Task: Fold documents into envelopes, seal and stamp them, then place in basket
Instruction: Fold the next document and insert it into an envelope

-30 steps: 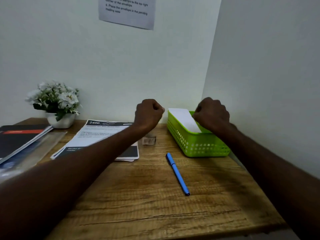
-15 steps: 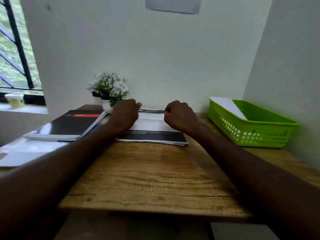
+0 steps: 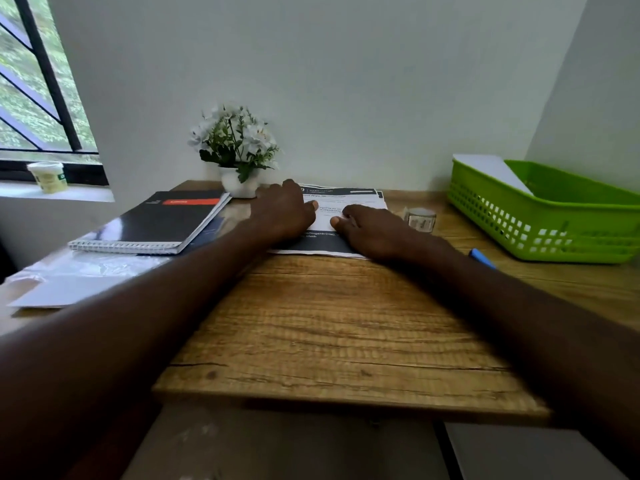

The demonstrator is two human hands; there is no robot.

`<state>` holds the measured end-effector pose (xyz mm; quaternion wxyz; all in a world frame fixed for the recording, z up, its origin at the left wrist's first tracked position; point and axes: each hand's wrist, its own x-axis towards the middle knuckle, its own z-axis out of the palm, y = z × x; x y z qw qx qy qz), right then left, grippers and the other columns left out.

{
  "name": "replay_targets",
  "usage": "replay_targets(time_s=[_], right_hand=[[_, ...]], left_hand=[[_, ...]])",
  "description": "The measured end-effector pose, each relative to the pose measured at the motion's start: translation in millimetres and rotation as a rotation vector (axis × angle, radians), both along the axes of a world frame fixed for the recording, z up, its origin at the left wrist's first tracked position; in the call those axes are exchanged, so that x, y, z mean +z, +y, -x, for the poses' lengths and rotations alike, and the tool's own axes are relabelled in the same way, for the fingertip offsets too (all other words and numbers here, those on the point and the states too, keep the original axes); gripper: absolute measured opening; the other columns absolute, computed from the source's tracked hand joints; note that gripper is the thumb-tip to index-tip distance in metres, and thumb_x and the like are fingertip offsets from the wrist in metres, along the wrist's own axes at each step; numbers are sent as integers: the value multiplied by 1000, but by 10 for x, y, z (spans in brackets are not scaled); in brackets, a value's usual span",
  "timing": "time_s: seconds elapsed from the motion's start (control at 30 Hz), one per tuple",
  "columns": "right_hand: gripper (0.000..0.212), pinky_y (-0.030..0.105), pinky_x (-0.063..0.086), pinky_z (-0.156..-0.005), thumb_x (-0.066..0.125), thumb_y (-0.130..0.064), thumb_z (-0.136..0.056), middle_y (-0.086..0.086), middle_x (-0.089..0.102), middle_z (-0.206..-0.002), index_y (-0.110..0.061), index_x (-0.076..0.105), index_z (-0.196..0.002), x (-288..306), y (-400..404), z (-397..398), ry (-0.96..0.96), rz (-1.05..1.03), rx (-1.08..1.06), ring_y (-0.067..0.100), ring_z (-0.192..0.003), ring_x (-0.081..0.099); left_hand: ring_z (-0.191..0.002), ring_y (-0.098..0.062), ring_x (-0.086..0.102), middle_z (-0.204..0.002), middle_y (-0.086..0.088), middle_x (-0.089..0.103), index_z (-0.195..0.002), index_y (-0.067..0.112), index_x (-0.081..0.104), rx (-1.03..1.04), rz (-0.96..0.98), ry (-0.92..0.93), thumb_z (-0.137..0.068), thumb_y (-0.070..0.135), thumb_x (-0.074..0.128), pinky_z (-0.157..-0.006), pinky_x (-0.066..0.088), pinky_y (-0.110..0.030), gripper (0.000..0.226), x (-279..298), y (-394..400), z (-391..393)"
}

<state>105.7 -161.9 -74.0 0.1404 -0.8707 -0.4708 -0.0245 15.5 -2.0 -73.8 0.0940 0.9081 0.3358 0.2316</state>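
A: Which step are we on?

B: Taking up a sheet, we judge. Our left hand (image 3: 282, 211) and right hand (image 3: 372, 230) lie palm-down on the printed documents (image 3: 346, 199) at the back of the wooden desk (image 3: 329, 323), fingers loosely extended, thumbs pointing inward, pinching nothing.

A: Next?

B: Probably sliding one sheet toward us to fold. White envelopes (image 3: 65, 289) wait far left.

A: Containers?

B: The green basket (image 3: 540, 220), far right, holds one white envelope (image 3: 491, 169) leaning on its back rim.
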Motion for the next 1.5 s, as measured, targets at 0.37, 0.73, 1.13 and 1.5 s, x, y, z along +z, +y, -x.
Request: replay_targets(time_s=[0.37,0.73,1.13,1.5], right_hand=[[62,46,30,-113,24,-59,-106,7,44,-157,-18,41,-149,-6,26,15,-23,72,-17,27,-142,42],[62,47,26,-116,24,-60,-106,4,40,-159,-19,39,-150,-16,1,2,-10,59,7,24,-146,37],[59,43,39,-112,47,-50,-104,3,44,-156,-19,40,-153,58,-66,60,-60,-166,55,25,-140,44],[70,43,46,-108,58,-60,-96,4,59,-137,-20,39,-150,461,-163,-221,333,-1068,-185,24,-124,61]], left_hand=[[-69,-24,48,-67,-7,52,-67,10,56,-25,651,-495,-82,2,76,-70,34,-31,26,241,-5,140],[-65,-14,43,-84,-10,51,-114,9,46,14,924,-550,-90,2,72,-54,32,-27,36,321,67,227],[-48,-12,65,-82,-9,63,-103,0,63,-188,920,-737,-95,5,69,-37,45,-18,11,479,-92,329],[-70,-23,72,-83,-9,78,-75,16,78,-414,754,-909,-99,22,65,-76,58,-38,28,566,135,416]])
